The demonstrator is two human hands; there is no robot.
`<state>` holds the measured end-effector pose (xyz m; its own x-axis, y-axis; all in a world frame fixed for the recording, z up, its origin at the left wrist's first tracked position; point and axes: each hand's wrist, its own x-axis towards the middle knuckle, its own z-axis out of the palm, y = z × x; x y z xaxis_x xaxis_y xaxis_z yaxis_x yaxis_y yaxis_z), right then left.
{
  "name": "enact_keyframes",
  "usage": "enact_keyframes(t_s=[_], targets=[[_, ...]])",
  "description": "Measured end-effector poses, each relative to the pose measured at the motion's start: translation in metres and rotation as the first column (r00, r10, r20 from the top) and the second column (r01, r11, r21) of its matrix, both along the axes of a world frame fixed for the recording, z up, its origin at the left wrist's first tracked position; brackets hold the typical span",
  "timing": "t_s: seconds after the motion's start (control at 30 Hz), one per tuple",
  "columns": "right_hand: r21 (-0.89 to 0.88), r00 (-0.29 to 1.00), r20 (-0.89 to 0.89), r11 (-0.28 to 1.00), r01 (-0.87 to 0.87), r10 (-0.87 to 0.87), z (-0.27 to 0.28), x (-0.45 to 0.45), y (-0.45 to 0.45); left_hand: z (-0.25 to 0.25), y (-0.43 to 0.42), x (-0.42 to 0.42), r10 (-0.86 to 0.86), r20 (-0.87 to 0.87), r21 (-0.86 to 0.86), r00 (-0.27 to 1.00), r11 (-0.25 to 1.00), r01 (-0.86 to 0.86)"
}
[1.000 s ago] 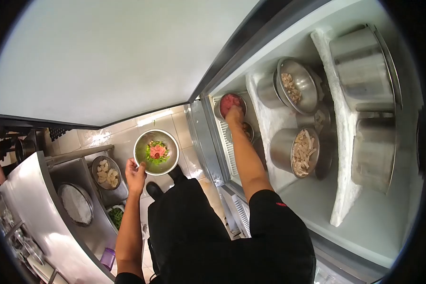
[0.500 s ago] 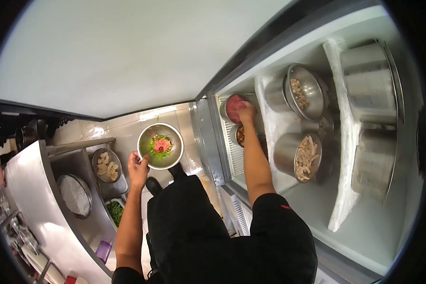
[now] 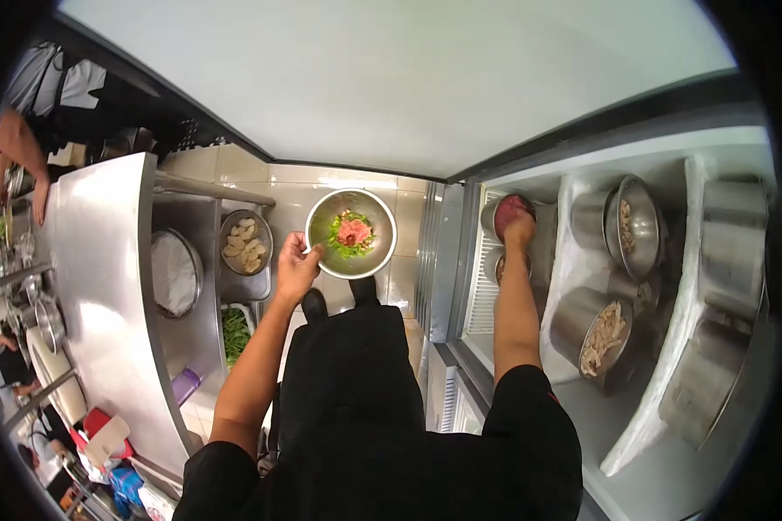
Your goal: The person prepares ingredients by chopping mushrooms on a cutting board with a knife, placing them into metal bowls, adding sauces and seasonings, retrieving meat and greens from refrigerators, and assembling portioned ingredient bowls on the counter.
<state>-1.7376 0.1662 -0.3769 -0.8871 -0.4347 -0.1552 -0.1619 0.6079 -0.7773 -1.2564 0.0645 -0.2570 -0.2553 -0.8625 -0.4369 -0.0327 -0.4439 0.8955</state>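
A round steel bowl [image 3: 381, 260] with chopped greens and pink minced meat [image 3: 354, 232] in its middle is pinched at its left rim by my left hand [image 3: 298, 263], thumb inside. Inside the open fridge on the right, my right hand [image 3: 519, 229] touches red meat [image 3: 511, 210] in a small steel pot on the shelf nearest the door opening. Its fingers are curled down and partly hidden, so what they grip is unclear. Just below that pot, a second small container [image 3: 499, 267] is partly covered by my right forearm.
Frosted shelves hold a pot of pale strips [image 3: 605, 337], a bowl of small meat pieces [image 3: 639, 227] and large pots. The fridge door [image 3: 408, 78] stands open ahead. Left is a steel counter [image 3: 104, 286] with pans of white pieces [image 3: 245, 246] and greens [image 3: 235, 334]. Another person's arms [image 3: 24, 152] reach over it.
The view has turned, shifting the fridge and counter rightward in the picture and showing more of the other person. My left hand still holds the bowl; my right hand remains at the red meat.
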Motion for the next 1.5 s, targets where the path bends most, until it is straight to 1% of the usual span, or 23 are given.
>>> enact_keyframes(t_s=[0.03, 0.1, 0.17, 0.2, 0.23, 0.3, 0.33, 0.4, 0.43, 0.47, 0.5, 0.57, 0.67, 0.77, 0.83, 0.97, 1.03, 1.1, 1.17, 1.27, 1.3, 1.37, 1.5], targets=[[-0.072, 0.968, 0.222, 0.988, 0.134, -0.115, -0.001, -0.008, 0.005, 0.004, 0.001, 0.001, 0.013, -0.005, 0.001, 1.000, 1.000, -0.013], [-0.055, 0.998, 0.045, 0.998, -0.040, 0.042, -0.009, -0.023, 0.027, 0.009, 0.003, 0.003, 0.032, -0.007, -0.002, 0.999, 0.999, -0.032], [-0.427, 0.912, 0.407, 0.873, 0.235, -0.047, 0.008, -0.011, 0.039, 0.002, 0.006, 0.016, 0.002, 0.048, -0.027, 0.999, 1.000, 0.000], [-0.260, 0.972, 0.181, 0.960, -0.099, 0.149, 0.046, 0.005, 0.040, 0.011, 0.008, 0.018, 0.020, 0.147, -0.084, 0.989, 0.996, -0.008], [-0.052, 0.932, -0.060, 0.932, -0.360, 0.357, 0.095, 0.027, 0.039, 0.000, 0.010, 0.029, 0.037, 0.110, -0.123, 0.993, 0.992, -0.024], [-0.627, 0.767, 0.392, 0.758, -0.182, 0.509, 0.065, 0.018, 0.047, 0.006, 0.017, 0.044, 0.083, 0.120, -0.234, 0.989, 0.971, -0.053], [-0.267, 0.813, -0.161, 0.768, -0.582, 0.560, 0.106, 0.042, 0.040, 0.030, 0.020, 0.052, 0.084, 0.125, -0.229, 0.989, 0.972, -0.054], [-0.271, 0.820, -0.227, 0.774, -0.572, 0.526, 0.117, 0.044, 0.049, 0.054, 0.030, 0.070, 0.103, -0.095, -0.097, 0.990, 0.989, -0.112], [-0.712, 0.849, 0.155, 0.653, -0.258, 0.505, 0.113, 0.039, 0.054, 0.067, 0.036, 0.081, 0.137, -0.091, -0.065, 0.986, 0.988, -0.143], [-0.846, 0.657, 0.500, 0.478, 0.234, 0.564, 0.112, 0.031, 0.057, 0.082, 0.044, 0.086, 0.158, -0.095, -0.024, 0.983, 0.987, -0.161], [-0.854, 0.643, 0.493, 0.468, 0.227, 0.587, 0.116, 0.026, 0.058, 0.094, 0.050, 0.094, 0.177, -0.094, -0.042, 0.980, 0.982, -0.182], [-0.925, 0.361, 0.370, 0.305, 0.224, 0.856, 0.129, 0.027, 0.064, 0.117, 0.067, 0.120, 0.256, -0.086, 0.021, 0.963, 0.967, -0.255], [-0.931, 0.242, 0.345, 0.298, 0.210, 0.907, 0.157, 0.058, 0.043, 0.148, 0.088, 0.159, 0.360, -0.040, -0.006, 0.932, 0.933, -0.361], [-0.945, 0.114, 0.295, 0.273, 0.180, 0.949, 0.141, 0.094, 0.003, 0.171, 0.115, 0.195, 0.484, -0.014, -0.060, 0.875, 0.873, -0.484], [-0.771, -0.350, 0.391, 0.511, 0.381, 0.851, 0.186, 0.169, -0.032, 0.185, 0.137, 0.223, 0.581, -0.007, -0.098, 0.814, 0.810, -0.578], [-0.881, -0.550, 0.335, 0.461, 0.106, 0.765, 0.230, 0.322, -0.107, 0.201, 0.182, 0.280, 0.818, -0.009, -0.130, 0.576, 0.570, -0.811], [-0.878, -0.730, 0.302, 0.477, 0.037, 0.613, 0.254, 0.408, -0.142, 0.202, 0.206, 0.313, 0.899, -0.012, -0.163, 0.438, 0.431, -0.888], [-0.926, -0.720, 0.337, 0.353, -0.136, 0.607, 0.294, 0.499, -0.169, 0.200, 0.233, 0.347, 0.953, -0.005, -0.199, 0.304, 0.297, -0.934], [-0.889, -0.629, 0.458, 0.343, -0.305, 0.628, 0.349, 0.599, -0.183, 0.204, 0.254, 0.374, 0.987, 0.002, -0.218, 0.163, 0.159, -0.963], [-0.958, -0.840, 0.186, -0.097, -0.271, 0.510, 0.379, 0.740, -0.234, 0.197, 0.284, 0.409, 1.000, 0.023, -0.220, 0.007, 0.012, -0.975], [-0.956, -0.860, 0.139, -0.160, -0.246, 0.492, 0.387, 0.786, -0.246, 0.191, 0.290, 0.418, 0.997, 0.057, -0.241, -0.059, -0.044, -0.970], [-0.921, -0.789, 0.253, -0.111, -0.374, 0.560, 0.398, 0.873, -0.268, 0.185, 0.300, 0.430, 0.986, 0.080, -0.251, -0.148, -0.124, -0.960], [-0.857, -0.623, 0.192, -0.180, -0.483, 0.759, 0.390, 1.037, -0.315, 0.174, 0.318, 0.440, 0.975, 0.102, -0.176, -0.197, -0.177, -0.968]])
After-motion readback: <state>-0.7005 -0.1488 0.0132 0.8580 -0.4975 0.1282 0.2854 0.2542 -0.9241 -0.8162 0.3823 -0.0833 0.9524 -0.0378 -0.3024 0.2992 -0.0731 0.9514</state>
